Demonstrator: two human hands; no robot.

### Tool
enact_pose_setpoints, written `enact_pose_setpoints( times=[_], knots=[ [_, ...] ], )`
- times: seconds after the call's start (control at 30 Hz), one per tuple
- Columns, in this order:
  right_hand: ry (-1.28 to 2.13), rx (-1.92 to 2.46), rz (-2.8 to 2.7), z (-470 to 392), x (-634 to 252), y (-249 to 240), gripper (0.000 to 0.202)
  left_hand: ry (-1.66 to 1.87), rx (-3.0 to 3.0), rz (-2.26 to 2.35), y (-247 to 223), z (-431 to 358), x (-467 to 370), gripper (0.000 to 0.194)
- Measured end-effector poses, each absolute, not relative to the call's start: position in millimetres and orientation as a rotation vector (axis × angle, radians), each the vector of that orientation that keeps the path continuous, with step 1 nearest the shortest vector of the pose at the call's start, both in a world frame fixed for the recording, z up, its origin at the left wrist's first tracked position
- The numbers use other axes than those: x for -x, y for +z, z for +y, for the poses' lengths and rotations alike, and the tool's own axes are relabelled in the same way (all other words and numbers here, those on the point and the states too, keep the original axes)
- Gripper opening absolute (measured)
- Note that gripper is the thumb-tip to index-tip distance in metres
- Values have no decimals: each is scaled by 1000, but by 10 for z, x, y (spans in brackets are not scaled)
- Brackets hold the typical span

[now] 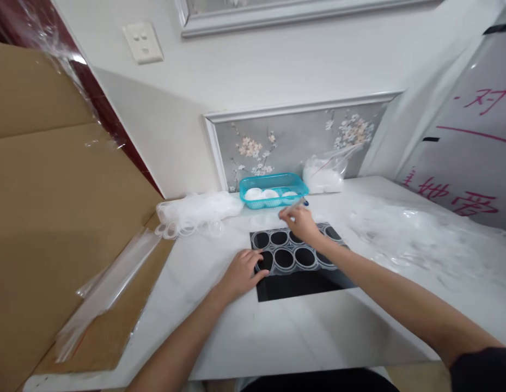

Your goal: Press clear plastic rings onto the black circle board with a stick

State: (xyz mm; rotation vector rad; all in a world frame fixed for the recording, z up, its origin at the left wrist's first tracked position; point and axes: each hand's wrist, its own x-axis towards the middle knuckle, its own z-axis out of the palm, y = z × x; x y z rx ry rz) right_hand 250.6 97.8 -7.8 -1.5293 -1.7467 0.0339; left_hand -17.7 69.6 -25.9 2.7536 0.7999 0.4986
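A black sheet [286,289] lies on the white marble-look table, with a clear plastic tray of round cells [291,246] over its upper part. My left hand [243,272] rests at the left edge of the tray, fingers apart on its near-left cell. Above the tray's back edge, my right hand [300,222] is closed on a slim pen-like tool [294,206] with a dark blue end. Just behind is a turquoise basket [274,181] holding several white round pieces [270,194].
Clear plastic rings [189,228] and bagged plastic [201,206] lie left of the basket. A bag of white material [326,177] leans on the wall. Crumpled clear film [416,234] covers the right side. Cardboard [109,332] with plastic sleeves [109,288] is at left.
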Motion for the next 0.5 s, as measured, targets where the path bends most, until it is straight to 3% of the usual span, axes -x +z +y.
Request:
enact_pose_setpoints(
  times=[0.17,0.5],
  knots=[
    [561,1488,-1579,510,-2412,-517,30,479,-2906,548,-254,688,-26,32],
    [707,1379,-1548,509,-2438,-507,28,486,-2858,607,-428,780,-371,31]
  ],
)
